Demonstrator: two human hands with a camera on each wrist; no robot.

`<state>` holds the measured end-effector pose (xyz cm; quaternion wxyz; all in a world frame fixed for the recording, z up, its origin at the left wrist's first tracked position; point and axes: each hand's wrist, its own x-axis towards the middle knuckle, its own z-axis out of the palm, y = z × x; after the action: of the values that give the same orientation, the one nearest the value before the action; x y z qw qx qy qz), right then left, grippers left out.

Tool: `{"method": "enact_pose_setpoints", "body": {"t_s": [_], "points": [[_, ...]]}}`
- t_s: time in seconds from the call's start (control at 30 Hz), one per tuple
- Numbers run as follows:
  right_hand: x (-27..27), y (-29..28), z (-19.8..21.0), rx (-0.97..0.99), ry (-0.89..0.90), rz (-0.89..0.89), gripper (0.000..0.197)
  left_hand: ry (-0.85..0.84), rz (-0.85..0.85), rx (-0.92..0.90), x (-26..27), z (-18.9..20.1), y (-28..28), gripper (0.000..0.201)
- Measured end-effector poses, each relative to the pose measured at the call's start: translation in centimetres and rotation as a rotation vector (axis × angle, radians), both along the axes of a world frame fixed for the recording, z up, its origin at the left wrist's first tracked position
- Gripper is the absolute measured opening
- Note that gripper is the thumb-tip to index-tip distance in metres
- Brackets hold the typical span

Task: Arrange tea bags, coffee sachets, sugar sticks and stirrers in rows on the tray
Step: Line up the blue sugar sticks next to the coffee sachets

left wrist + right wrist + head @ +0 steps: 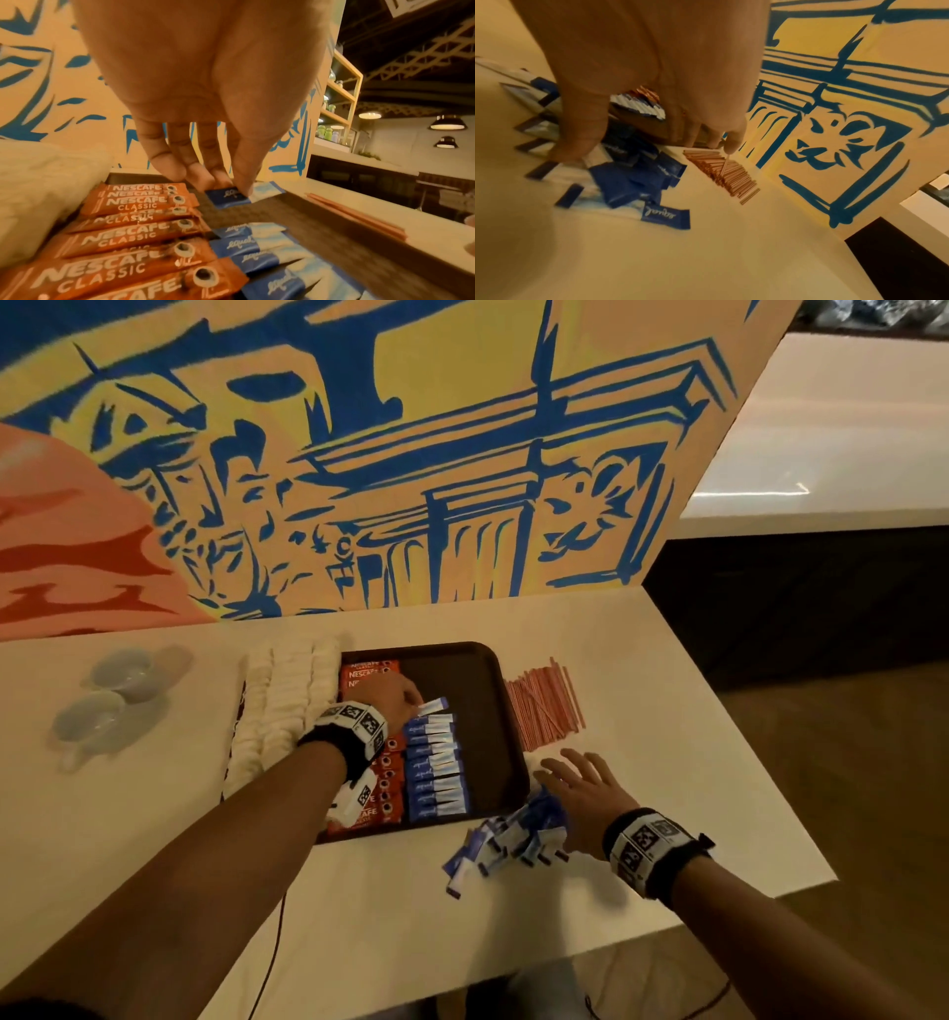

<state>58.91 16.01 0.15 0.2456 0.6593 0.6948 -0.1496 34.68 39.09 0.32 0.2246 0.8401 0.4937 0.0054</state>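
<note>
A dark brown tray [462, 670] holds a column of orange Nescafe coffee sachets [367, 672] and, to its right, a row of blue sugar sticks [436, 762]. My left hand [413, 703] reaches over the tray and pinches one blue sugar stick [231, 196] between thumb and fingertips, low over the tray beyond the far end of that row. My right hand [565, 773] is spread open over a loose pile of blue sugar sticks [508, 845] on the table by the tray's near right corner; its thumb [577, 142] touches the pile [628, 182].
Pink stirrers [544, 706] lie in a heap on the table right of the tray. White tea bags [287, 706] are stacked along the tray's left side. Two pale cups [118, 680] stand at the far left. A painted wall rises behind the table; the table's edge is close on the right.
</note>
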Motion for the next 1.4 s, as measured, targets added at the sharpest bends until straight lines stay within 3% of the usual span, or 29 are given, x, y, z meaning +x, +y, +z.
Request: {"method": "enact_pose_setpoints", "body": {"t_s": [0.4, 0.6, 0.83, 0.97, 1.1, 1.23, 1.4], "points": [[0.6, -0.4, -2.2, 0.098, 0.098, 0.044, 0.081, 0.134, -0.038, 0.017, 3.0, -3.2, 2.6, 0.017], [0.2, -0.6, -2.6, 0.121, 0.109, 0.109, 0.075, 0.079, -0.044, 0.042, 3.2, -1.5, 1.3, 0.018], [-0.6, -1.6, -2.7, 0.142, 0.159, 0.143, 0.069, -0.108, -0.121, -0.015, 2.6, 1.7, -7.6, 0.015], [-1.7, -2.0, -3.1, 0.142, 0.17, 0.162, 0.068, 0.078, -0.193, -0.144, 1.2, 0.3, -13.3, 0.017], [-2.3, -2.5, -3.7, 0.18, 0.171, 0.17, 0.061, 0.321, -0.207, -0.181, 0.9, -1.6, -17.0, 0.044], [-3.1, -2.8, -3.6, 0.165, 0.159, 0.142, 0.059, 0.308, -0.154, -0.138, 1.0, -3.0, -18.7, 0.053], [-3.7, -2.8, -3.0, 0.13, 0.166, 0.07, 0.057, 0.255, -0.112, -0.154, 0.3, -3.3, -18.7, 0.039]]}}
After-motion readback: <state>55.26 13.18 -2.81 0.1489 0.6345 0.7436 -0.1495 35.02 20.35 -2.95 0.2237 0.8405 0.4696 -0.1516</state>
